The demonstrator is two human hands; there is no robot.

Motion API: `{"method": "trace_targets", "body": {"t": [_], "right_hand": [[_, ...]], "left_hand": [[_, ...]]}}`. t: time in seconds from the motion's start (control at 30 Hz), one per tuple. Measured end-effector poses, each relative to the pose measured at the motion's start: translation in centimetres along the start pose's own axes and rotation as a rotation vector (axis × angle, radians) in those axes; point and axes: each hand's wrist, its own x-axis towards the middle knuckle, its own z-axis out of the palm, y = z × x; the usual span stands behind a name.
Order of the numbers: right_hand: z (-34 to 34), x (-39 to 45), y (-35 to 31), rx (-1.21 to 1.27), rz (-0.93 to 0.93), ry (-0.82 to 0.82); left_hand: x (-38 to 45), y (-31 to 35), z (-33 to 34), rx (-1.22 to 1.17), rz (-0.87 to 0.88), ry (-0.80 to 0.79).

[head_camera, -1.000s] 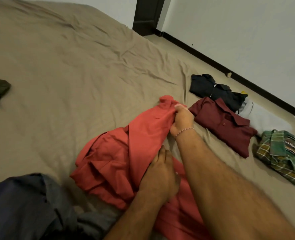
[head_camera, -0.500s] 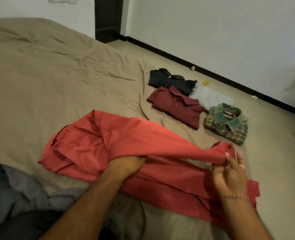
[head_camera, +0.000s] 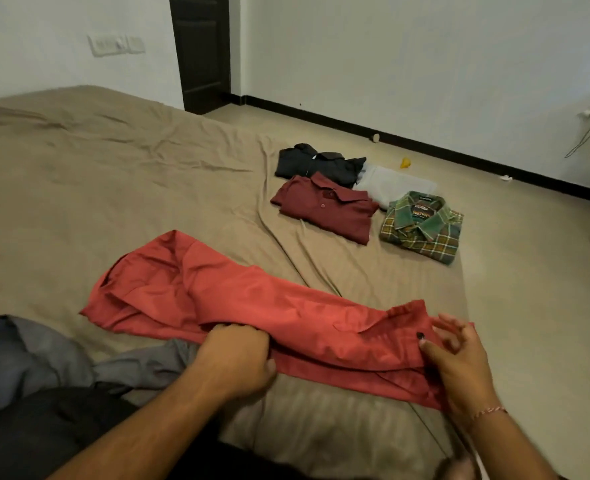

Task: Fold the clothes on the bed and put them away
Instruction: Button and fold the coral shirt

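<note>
Red trousers (head_camera: 269, 306) are lying stretched across the bed (head_camera: 113, 188), near the folded shirts (head_camera: 324, 209). The left hand (head_camera: 238, 358) is gripping the fabric at the middle, and the right hand (head_camera: 456, 362) is pinching the waistband with its thumb, the other fingers loose. To fold well, the person probably needs to pull both legs flat, one on the other, before doubling them over.
</note>
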Motion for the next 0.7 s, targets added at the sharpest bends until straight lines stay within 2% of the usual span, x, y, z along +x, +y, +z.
{"method": "trace_targets", "body": {"t": [0.07,0.17,0.23,0.27,0.37,0.47,0.53,0.6,0.7], "right_hand": [[-0.4,0.3,0.1,-0.007,0.084,-0.001],[-0.1,1.5,-0.5,-0.002,0.177,0.026],[0.1,2.5,-1.1,-0.079,0.182,-0.002],[0.3,2.9,-1.3,-0.124,0.188,-0.028],[0.7,4.0,-1.8,-0.262,0.203,-0.078],[0.7,5.2,-0.1,-0.398,0.118,-0.008],[0.4,5.6,0.8,-0.446,0.034,0.061],[-0.3,5.3,0.5,-0.506,-0.049,0.148],[-1.3,4.2,-0.3,-0.807,-0.163,0.195]], "left_hand": [[-1.1,0.1,-1.4,-0.059,-0.029,0.136],[0.5,-1.3,-2.9,-0.253,-0.111,0.472],[2.8,-3.4,-2.8,-0.396,-0.089,0.576],[4.1,-4.7,-2.3,-0.419,-0.054,0.539],[6.7,-7.5,0.7,-0.319,0.048,0.260],[7.7,-8.7,4.2,-0.279,-0.010,0.039],[7.9,-8.8,5.5,-0.246,-0.098,-0.001],[8.2,-8.8,5.9,-0.252,-0.169,0.033],[8.6,-8.8,6.2,-0.227,-0.204,0.051]]}}
